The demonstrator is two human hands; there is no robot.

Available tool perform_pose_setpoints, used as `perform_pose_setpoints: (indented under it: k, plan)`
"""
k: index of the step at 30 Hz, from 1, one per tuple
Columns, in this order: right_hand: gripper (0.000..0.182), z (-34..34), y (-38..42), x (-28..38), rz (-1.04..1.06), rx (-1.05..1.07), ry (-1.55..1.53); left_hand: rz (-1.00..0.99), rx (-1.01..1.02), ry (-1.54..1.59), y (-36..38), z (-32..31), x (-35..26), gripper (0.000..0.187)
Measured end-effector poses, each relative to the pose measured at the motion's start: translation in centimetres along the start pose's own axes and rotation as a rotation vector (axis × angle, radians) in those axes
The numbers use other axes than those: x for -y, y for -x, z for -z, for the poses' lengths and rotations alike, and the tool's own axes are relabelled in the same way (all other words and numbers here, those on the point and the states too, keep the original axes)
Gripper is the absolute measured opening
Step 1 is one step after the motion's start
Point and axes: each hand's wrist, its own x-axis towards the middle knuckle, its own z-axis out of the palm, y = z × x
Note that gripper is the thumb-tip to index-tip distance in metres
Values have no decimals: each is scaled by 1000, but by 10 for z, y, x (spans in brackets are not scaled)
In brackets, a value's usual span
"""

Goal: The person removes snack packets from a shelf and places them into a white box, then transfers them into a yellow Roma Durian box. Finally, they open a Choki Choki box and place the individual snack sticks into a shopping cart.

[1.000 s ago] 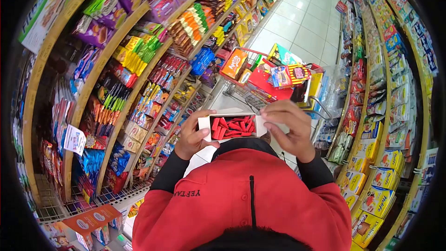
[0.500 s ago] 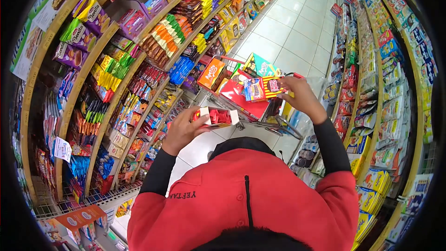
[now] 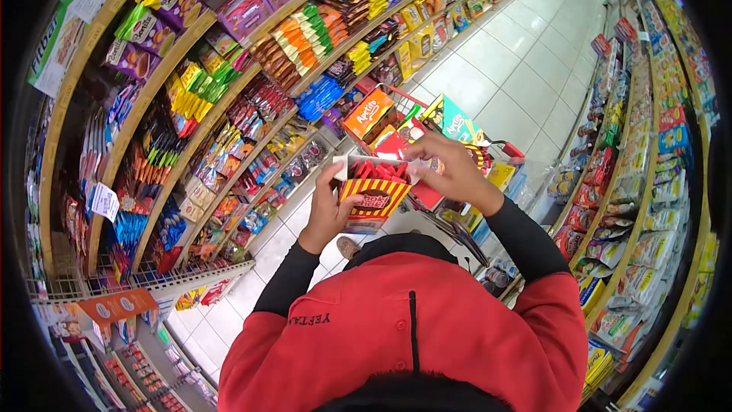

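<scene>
My left hand (image 3: 326,212) is wrapped around the left side of a red-and-yellow striped snack box (image 3: 374,202). Its top is open, and red sachets (image 3: 374,169) show inside between white flaps. At the box's right top edge, my right hand (image 3: 455,175) has its fingers curled on a white flap. Just beyond the hands is a shopping cart, its red handle end (image 3: 505,149) showing to the right. It holds an orange Apetito box (image 3: 367,113), a teal-and-yellow Apetito box (image 3: 455,118) and another striped box (image 3: 479,156), partly hidden behind my right hand.
Snack shelves (image 3: 206,27) curve along the left, packed with hanging and stacked packets. More stocked shelves (image 3: 633,183) run down the right. A tiled aisle floor (image 3: 503,49) stretches ahead. At lower left stands an orange-topped display (image 3: 118,305).
My right hand has left the striped box at the cart and moved left to the opened box. My left hand has raised that box and turned its striped front into view.
</scene>
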Motion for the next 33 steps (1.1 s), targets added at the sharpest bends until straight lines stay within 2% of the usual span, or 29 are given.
perform_pose_setpoints:
  k: [1, 3, 5, 6, 7, 9, 10, 11, 13, 14, 15, 17, 18, 21, 23, 24, 25, 27, 28, 29, 31, 33]
  plan:
    - [31, -4, -3, 9, 6, 8, -4, 112, 8, 85, -8, 3, -15, 63]
    - [28, -12, -9, 25, 305, -56, 256, 136, 56, 114, -20, 11, -27, 65]
    - [30, -18, -12, 40, 298, -49, 268, 170, 205, 170, -39, 23, -55, 67]
    - [29, -21, -14, 45, 213, -12, 198, 210, 318, 144, -45, 31, -63, 73]
    - [28, -25, -15, 49, 126, 25, 128, 213, 313, 143, -49, 36, -69, 73]
    - [25, -36, -16, 57, 77, 27, 65, 373, 439, 211, -54, 46, -80, 80]
    - [23, -40, -16, 58, -51, 54, -76, 449, 487, 238, -58, 52, -89, 83]
    - [21, -45, -16, 59, -180, 80, -214, 450, 484, 238, -54, 54, -84, 83]
    - [14, -56, -12, 55, -132, 42, -267, 286, 527, 262, -48, 56, -74, 80]
    - [13, -60, -10, 57, -204, 58, -327, 359, 566, 202, -45, 62, -76, 65]
    - [12, -63, -8, 60, -278, 72, -386, 355, 571, 205, -43, 66, -69, 65]
    - [12, -70, -6, 69, -316, 61, -369, 248, 776, 305, -39, 73, -47, 47]
    - [12, -73, -5, 74, -279, 28, -321, 358, 874, 323, -40, 82, -45, 37]
    - [14, -78, -11, 97, -247, 1, -175, 337, 972, 266, -38, 99, -39, 40]
    - [17, -78, -23, 113, -64, -114, 118, 338, 977, 276, -38, 111, -37, 39]
    - [28, -77, -29, 117, 19, -109, 246, 289, 992, 250, -38, 115, -34, 39]
    - [28, -79, -36, 122, 17, -109, 250, 241, 1006, 223, -37, 120, -32, 38]
    - [32, -84, -48, 128, 242, 17, 327, 200, 985, 212, -36, 128, -34, 39]
    - [35, -89, -53, 128, 269, 101, 338, 162, 962, 200, -35, 131, -35, 39]
    - [35, -97, -55, 130, 268, 102, 338, 162, 962, 201, -34, 135, -34, 39]
    - [28, -113, -59, 133, 158, 309, 491, 106, 999, 49, -33, 144, -32, 42]
    - [22, -124, -66, 138, 180, 303, 555, 135, 1021, 13, -32, 155, -37, 42]
